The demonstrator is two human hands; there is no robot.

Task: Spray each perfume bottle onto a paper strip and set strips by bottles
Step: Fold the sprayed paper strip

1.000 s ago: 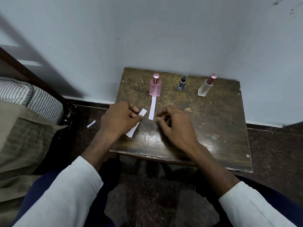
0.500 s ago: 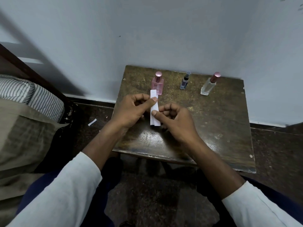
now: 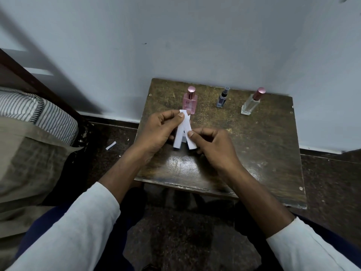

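Left hand [image 3: 158,132] and right hand [image 3: 213,145] each pinch a paper strip [image 3: 180,133] mid-frame, splayed in a V, below the pink bottle [image 3: 189,101] on the table [image 3: 263,149].

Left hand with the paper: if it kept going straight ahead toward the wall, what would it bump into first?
Probably the pink bottle. The left hand pinches paper strips just in front of it, so it would likely meet that bottle before the wall. How high the hand is held above the table is hard to judge.

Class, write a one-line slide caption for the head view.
Both hands, left and right, pinch two paper strips above a wooden table holding three perfume bottles.
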